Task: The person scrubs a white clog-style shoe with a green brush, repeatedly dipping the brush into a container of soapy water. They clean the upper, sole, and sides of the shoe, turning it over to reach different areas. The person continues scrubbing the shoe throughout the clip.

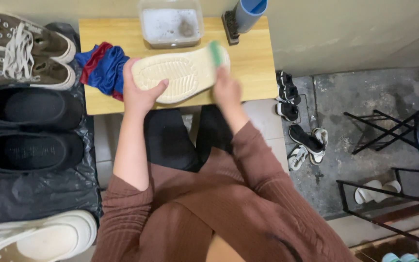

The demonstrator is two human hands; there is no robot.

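1. Left hand (139, 94) closed around the heel end of a cream shoe (180, 73), thumb pressed onto the sole, fingers wrapped behind.
2. Shoe lying sole-up across the near half of a small wooden table (253, 63), toe pointing right.
3. Right hand (226, 90) curled over a green brush (215, 52), blurred, pressed against the toe end of the sole; exact grip hard to make out.
4. Blue and red cloth (103, 68) bunched on the table, just left of the left hand.
5. Clear plastic tub (170, 22) with cloudy water at the table's far edge; beside it on the right, a dark brush (230, 26) and a blue tube (249, 12).
6. On black sheeting to the left: laced brown sneakers (23, 48) far, black slip-ons (27, 128) in the middle, a white shoe (40, 237) near.
7. Small sandals (306, 140) on the grey floor to the right.
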